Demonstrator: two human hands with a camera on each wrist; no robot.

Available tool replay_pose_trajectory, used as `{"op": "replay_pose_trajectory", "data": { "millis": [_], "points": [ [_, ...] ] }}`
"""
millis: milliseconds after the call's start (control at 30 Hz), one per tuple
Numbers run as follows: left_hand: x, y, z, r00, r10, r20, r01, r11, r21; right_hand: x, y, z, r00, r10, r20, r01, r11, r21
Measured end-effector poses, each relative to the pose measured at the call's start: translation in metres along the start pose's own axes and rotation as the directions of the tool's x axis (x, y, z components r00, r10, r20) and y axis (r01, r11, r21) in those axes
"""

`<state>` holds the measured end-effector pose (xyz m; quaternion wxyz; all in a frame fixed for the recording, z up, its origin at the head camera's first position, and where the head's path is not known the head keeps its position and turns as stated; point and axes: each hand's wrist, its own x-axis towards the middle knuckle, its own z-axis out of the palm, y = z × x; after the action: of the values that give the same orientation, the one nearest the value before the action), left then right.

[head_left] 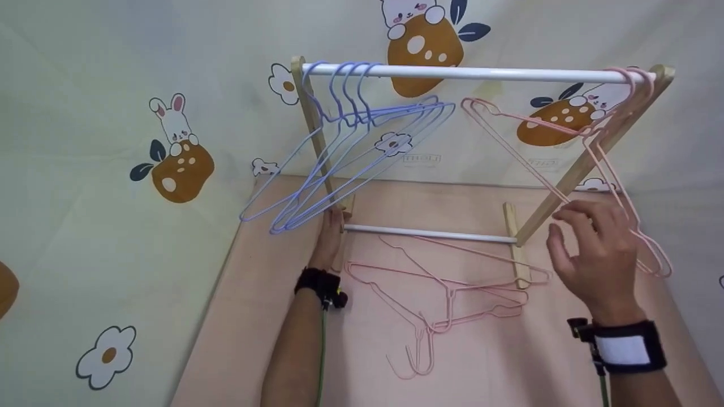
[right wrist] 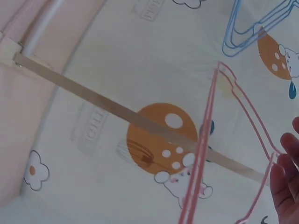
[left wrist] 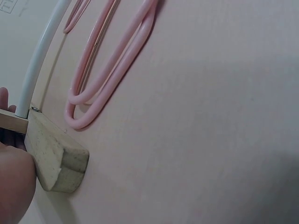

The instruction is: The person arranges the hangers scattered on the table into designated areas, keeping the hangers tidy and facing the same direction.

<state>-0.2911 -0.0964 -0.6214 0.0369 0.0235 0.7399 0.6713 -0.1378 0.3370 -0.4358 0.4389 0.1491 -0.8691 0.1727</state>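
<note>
A small clothes rack has wooden uprights and a white top rod (head_left: 481, 73). My left hand (head_left: 329, 240) grips the bottom of its left upright, beside the wooden foot (left wrist: 56, 154); part of that hand is hidden behind the wood. Two pink hangers (head_left: 586, 132) hang at the rod's right end. My right hand (head_left: 602, 254) is raised just in front of them, its fingers loosely bent with nothing visibly held. In the right wrist view, the fingertips (right wrist: 282, 175) appear close to the hangers' necks; contact is unclear. Several blue hangers (head_left: 353, 120) hang bunched at the left end.
More pink hangers (head_left: 451, 294) lie overlapping on the pink tabletop (head_left: 254, 328) in front of the rack's lower white rod (head_left: 430, 232). One reaches the right wooden foot (head_left: 521, 265). A cloth printed with rabbits and flowers (head_left: 226, 73) hangs behind and at the sides.
</note>
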Motion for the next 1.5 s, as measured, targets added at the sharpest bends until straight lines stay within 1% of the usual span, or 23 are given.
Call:
{"op": "replay_pose_trajectory", "data": {
  "millis": [67,133,200,267,400,500,633,833,967,1033,1133,1300,1433,1500],
  "points": [
    [0.001,0.0,0.0,1.0,-0.002,0.001,0.002,1.0,-0.003,-0.014,-0.001,0.009,0.996,-0.028,0.082,0.025,0.999,0.04],
    [0.001,0.001,0.0,1.0,-0.005,-0.004,0.005,1.0,-0.005,-0.029,0.0,0.019,0.983,-0.044,0.178,0.03,0.996,0.08],
    [0.001,0.001,0.0,1.0,-0.006,-0.004,0.006,1.0,-0.012,-0.044,0.002,0.03,0.961,-0.054,0.272,0.024,0.993,0.114],
    [0.001,0.001,0.0,1.0,-0.009,-0.005,0.009,1.0,-0.014,-0.059,0.005,0.041,0.932,-0.054,0.359,0.004,0.99,0.138],
    [0.002,0.0,0.001,1.0,-0.003,-0.004,0.003,1.0,-0.019,-0.088,0.01,0.064,0.877,-0.035,0.48,-0.049,0.986,0.162],
    [0.002,-0.002,0.001,1.0,0.006,0.0,-0.006,1.0,-0.026,-0.103,0.013,0.08,0.837,-0.026,0.547,-0.083,0.981,0.173],
    [0.002,-0.003,0.0,1.0,0.015,0.004,-0.015,1.0,-0.022,-0.113,0.016,0.098,0.787,-0.024,0.617,-0.125,0.972,0.197],
    [0.0,-0.002,0.001,1.0,0.017,-0.005,-0.018,1.0,-0.014,-0.121,0.02,0.116,0.72,-0.014,0.694,-0.171,0.966,0.197],
    [0.001,0.0,0.002,1.0,0.01,-0.012,-0.011,1.0,-0.021,-0.122,0.021,0.123,0.673,0.004,0.739,-0.202,0.963,0.178],
    [0.001,0.0,0.002,1.0,0.008,-0.012,-0.009,1.0,-0.023,-0.123,0.022,0.125,0.655,0.016,0.756,-0.222,0.96,0.172],
    [0.001,0.0,0.002,1.0,0.01,-0.011,-0.01,1.0,-0.026,-0.124,0.022,0.126,0.642,0.03,0.766,-0.247,0.954,0.17],
    [0.001,0.0,0.002,1.0,0.02,-0.016,-0.021,0.999,-0.035,-0.123,0.021,0.126,0.645,0.039,0.763,-0.263,0.949,0.173],
    [0.002,0.0,0.003,1.0,0.02,-0.02,-0.02,0.999,-0.043,-0.124,0.021,0.127,0.64,0.058,0.766,-0.292,0.941,0.173],
    [0.003,0.0,0.003,1.0,0.023,-0.018,-0.024,0.998,-0.057,-0.124,0.022,0.126,0.648,0.058,0.759,-0.301,0.936,0.185]
  ]
}}
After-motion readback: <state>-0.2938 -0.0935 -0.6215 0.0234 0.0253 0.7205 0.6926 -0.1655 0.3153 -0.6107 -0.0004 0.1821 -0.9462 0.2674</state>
